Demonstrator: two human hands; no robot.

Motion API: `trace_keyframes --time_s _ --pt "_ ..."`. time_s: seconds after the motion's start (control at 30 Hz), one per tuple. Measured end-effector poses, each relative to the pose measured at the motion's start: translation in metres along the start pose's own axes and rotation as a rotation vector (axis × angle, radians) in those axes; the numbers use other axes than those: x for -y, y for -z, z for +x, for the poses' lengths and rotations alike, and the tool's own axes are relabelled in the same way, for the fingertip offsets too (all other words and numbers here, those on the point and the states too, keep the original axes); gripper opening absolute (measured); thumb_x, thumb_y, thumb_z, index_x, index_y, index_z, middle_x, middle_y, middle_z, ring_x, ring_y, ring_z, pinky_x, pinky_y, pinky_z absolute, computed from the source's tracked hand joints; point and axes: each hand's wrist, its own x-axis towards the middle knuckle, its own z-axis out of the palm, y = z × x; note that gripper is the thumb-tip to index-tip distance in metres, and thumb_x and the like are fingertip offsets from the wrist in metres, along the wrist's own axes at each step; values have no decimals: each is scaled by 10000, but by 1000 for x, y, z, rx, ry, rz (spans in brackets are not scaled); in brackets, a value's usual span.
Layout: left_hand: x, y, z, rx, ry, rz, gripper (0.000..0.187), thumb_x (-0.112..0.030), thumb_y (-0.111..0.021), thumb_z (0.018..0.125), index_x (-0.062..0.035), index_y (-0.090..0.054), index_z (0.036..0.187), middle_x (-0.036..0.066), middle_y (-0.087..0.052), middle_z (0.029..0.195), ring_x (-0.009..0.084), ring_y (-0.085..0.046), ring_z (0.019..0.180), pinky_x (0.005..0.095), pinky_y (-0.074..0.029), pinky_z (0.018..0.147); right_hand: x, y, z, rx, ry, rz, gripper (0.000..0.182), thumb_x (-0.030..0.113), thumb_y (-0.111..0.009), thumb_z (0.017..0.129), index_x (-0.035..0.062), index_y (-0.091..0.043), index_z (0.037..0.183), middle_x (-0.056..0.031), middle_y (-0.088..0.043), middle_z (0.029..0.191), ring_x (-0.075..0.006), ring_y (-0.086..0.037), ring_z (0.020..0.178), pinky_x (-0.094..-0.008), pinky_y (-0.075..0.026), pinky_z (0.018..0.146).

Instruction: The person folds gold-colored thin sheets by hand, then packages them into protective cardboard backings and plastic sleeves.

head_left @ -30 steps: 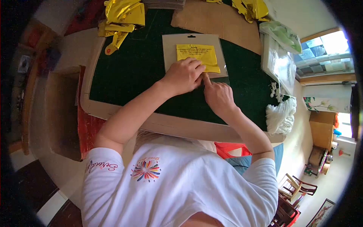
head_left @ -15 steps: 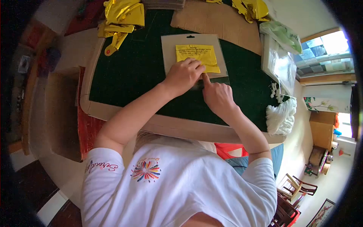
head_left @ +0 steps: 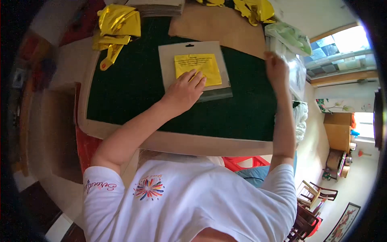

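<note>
On the dark green table mat lies a clear plastic sleeve with a pale card that has a hang hole at its top. A folded yellow foil piece with small black print sits at the card's middle. My left hand rests on the lower part of that yellow piece, fingers laid flat over it. My right hand is raised at the table's right side, near the clear plastic bags. Its fingers look curled but are smeared by motion, so I cannot see whether they hold anything.
Crumpled gold foil balloons lie at the back left, and more gold foil at the back right. Brown cardboard covers the far edge. A green-printed bag and white string lie along the right edge.
My right hand has left the sleeve's lower edge and moved right and up toward the plastic bags. My left hand stays on the yellow piece. The view has shifted slightly.
</note>
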Motion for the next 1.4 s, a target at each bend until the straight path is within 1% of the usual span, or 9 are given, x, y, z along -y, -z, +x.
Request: trace_keyframes --time_s 0.2,0.5,0.63,0.7,0.8,1.0,1.1,1.2,1.4 --pt "-3 4 -1 -7 70 -108 383 -171 -561 946 12 -556 1283 191 -537 1319 337 -468 1284 444 -408 1080 -179 -10 114 -69 -168 -419 286 168 -483 918 151 -688 1116 -187 -683 1050 -381 -646 987 -473 -510 865" --pt "-7 7 0 -33 139 -175 427 -195 -605 884 23 -559 1249 188 -519 1325 349 -444 1292 459 -377 1089 -311 -119 216 -116 125 -352 196 156 -591 852 -7 -679 918 -254 -661 947 -433 -637 897 -494 -507 808" --pt "-9 3 -1 -29 156 -223 400 -163 -520 905 32 -548 1253 202 -506 1339 359 -439 1302 467 -367 1096 -290 -121 218 -48 116 -493 231 164 -649 798 -30 -670 922 -284 -655 921 -478 -624 872 -545 -504 775" --pt "-8 4 1 -22 154 -219 403 -155 -510 903 33 -540 1259 203 -506 1337 359 -437 1304 467 -364 1097 -269 -108 221 -65 -214 -350 230 158 -631 793 -18 -686 930 -287 -656 954 -466 -630 889 -539 -504 784" --pt "-8 6 1 -20 148 -176 480 -198 -666 839 5 -551 1258 174 -510 1333 346 -434 1310 472 -382 1080 -301 -108 230 59 -165 -456 233 185 -613 803 10 -712 921 -253 -673 971 -436 -645 905 -538 -505 785" --pt "-6 2 -1 -29 151 -251 545 -193 -697 812 -6 -523 1293 176 -488 1355 348 -430 1313 464 -367 1101 -266 -79 209 28 132 -624 218 163 -511 872 64 -663 991 -240 -676 892 -424 -660 853 -506 -515 728" --pt "-6 4 0 -73 162 -263 546 -184 -704 805 -18 -527 1294 182 -480 1360 352 -431 1311 457 -363 1107 -126 -24 146 -50 -80 -373 195 168 -496 898 84 -623 1019 -236 -665 857 -412 -660 807 -501 -505 687" --pt "-3 14 2 -137 159 -324 422 -132 -629 841 -39 -567 1248 182 -495 1338 355 -436 1305 473 -386 1082 -54 -1 91 1 -93 -113 155 135 -583 920 49 -616 1045 -142 -658 815 -218 -627 686 -343 -502 687" --pt "55 37 1 -187 238 -264 318 -104 -618 868 -58 -647 1182 146 -553 1336 323 -468 1303 443 -382 1095 77 21 -47 569 103 692 332 -10 -600 908 20 -600 1239 -111 -648 1191 -166 -599 1122 -304 -482 946"
